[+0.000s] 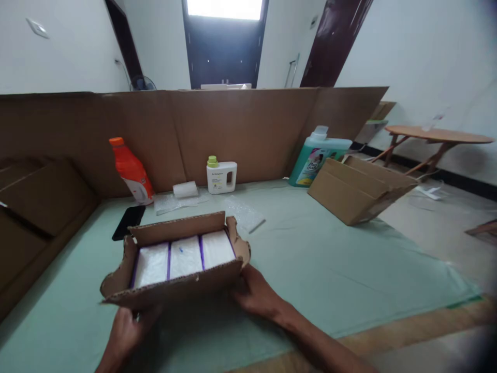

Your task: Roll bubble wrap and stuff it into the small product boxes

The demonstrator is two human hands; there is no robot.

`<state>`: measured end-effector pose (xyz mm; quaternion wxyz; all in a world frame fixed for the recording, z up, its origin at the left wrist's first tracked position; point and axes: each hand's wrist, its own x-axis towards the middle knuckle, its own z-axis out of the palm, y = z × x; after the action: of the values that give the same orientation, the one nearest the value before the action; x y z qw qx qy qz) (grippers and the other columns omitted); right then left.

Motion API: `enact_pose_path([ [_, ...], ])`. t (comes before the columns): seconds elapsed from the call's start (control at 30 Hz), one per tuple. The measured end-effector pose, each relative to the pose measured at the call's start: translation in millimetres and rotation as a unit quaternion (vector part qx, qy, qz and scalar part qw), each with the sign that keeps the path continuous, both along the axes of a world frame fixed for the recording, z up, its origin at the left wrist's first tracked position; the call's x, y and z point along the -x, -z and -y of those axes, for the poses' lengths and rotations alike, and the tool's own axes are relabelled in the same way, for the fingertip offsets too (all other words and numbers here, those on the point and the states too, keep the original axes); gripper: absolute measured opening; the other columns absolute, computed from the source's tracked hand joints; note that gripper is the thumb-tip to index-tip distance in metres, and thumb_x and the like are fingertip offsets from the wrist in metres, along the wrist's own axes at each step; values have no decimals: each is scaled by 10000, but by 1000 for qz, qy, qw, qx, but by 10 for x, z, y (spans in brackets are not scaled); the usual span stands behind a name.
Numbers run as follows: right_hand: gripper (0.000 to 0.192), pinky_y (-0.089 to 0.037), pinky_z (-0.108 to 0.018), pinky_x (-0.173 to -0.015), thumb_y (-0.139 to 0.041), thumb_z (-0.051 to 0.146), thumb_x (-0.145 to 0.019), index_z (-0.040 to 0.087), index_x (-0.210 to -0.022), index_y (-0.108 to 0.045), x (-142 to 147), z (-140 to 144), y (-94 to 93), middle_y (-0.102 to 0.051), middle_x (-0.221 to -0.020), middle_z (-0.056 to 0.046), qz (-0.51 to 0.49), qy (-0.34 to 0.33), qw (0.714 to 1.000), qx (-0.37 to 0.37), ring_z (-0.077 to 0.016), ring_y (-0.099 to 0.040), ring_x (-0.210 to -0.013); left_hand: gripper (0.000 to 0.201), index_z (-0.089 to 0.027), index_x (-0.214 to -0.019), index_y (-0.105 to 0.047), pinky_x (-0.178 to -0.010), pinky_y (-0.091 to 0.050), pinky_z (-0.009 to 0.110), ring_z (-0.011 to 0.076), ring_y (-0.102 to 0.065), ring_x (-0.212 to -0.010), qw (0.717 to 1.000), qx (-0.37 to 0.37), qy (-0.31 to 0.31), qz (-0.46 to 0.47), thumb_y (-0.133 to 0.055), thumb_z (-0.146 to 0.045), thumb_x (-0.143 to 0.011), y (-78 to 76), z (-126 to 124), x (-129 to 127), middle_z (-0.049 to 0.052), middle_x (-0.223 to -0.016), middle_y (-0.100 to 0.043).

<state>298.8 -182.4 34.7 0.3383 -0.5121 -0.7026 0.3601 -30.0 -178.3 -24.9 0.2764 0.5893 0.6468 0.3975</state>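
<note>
An open cardboard box point(186, 290) is held up near me, tilted so its inside faces me. Three white packs with purple edges point(186, 259) sit side by side in it, each under clear film. My left hand point(134, 326) grips the box from below at its left front, fingers partly hidden beneath it. My right hand point(254, 292) grips the lower right corner, with its fingertips hidden under the cardboard. Just behind the box's left end lies a black phone point(129, 223) on the green cloth point(310, 259).
Along the cardboard screen point(248, 134) stand a leaning orange bottle point(132, 168), a small white jug point(221, 177) and a large teal jug point(316, 158). Bubble wrap point(243, 212) and a white roll point(185, 189) lie between. Another cardboard box point(349, 191) sits at right, more cardboard point(46, 202) at left.
</note>
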Motion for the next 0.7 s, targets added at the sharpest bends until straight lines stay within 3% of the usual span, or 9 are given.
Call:
enact_pose_path([
  [0.1, 632, -562, -449, -871, -652, 249, -736, 180, -1352, -526, -25, -359, 69, -676, -1256, -145, -29, -10, 1000, 7, -303, -672, -1032, 613, -179, -867, -714, -738, -606, 489, 406, -715, -876, 999, 35, -24, 13, -734, -678, -512, -238, -437, -49, 123, -856, -774],
  [0.17, 674, -558, -452, -894, -666, 297, -755, 175, -1396, -495, -153, -558, 134, -647, -1302, -158, -28, -21, 999, -17, -303, -651, -1103, 708, -149, -970, -689, -825, -584, 507, 416, -698, -978, 999, 37, -26, 26, -730, -689, -513, -297, -625, -162, 158, -981, -760],
  [0.27, 577, -467, -510, -1046, -643, 307, -802, 195, -1361, -555, -459, -834, 220, -550, -1448, -159, 90, 29, 989, -113, -319, -531, -1310, 795, -129, -1114, -624, -910, -549, 495, 394, -667, -1077, 998, 22, -24, 57, -738, -679, -552, -229, -712, -342, 180, -1121, -714],
  [0.33, 501, -392, -539, -1110, -653, 297, -811, 189, -1299, -617, -665, -1029, 265, -499, -1507, -159, 197, 94, 963, -159, -335, -455, -1384, 784, -140, -1180, -580, -933, -534, 473, 366, -654, -1100, 996, 13, -16, 91, -733, -656, -610, -155, -702, -423, 168, -1160, -696],
  [0.47, 269, -408, -558, -1071, -617, 218, -833, 148, -1075, -711, -923, -1302, 312, -634, -1348, -189, 258, 167, 938, -160, -351, -545, -1283, 680, -157, -1225, -544, -978, -497, 452, 332, -622, -1138, 992, 19, 14, 124, -689, -606, -736, -162, -712, -459, 149, -1183, -674],
  [0.57, 207, -469, -511, -1021, -505, 206, -912, 170, -906, -709, -1029, -1120, 262, -726, -1161, -154, 241, 191, 936, -172, -296, -640, -1136, 697, -175, -1340, -479, -1026, -473, 450, 314, -589, -1213, 988, 26, 25, 151, -669, -565, -794, -288, -668, -416, 148, -1282, -621],
  [0.7, 216, -514, -459, -1002, -500, 323, -975, 210, -943, -682, -1175, -243, 53, -719, -1173, -108, 156, 256, 931, -209, -257, -656, -1118, 877, -253, -1490, -336, -1022, -495, 457, 314, -559, -1267, 975, -4, -73, 210, -723, -557, -764, -325, -227, -411, 144, -1396, -536],
])
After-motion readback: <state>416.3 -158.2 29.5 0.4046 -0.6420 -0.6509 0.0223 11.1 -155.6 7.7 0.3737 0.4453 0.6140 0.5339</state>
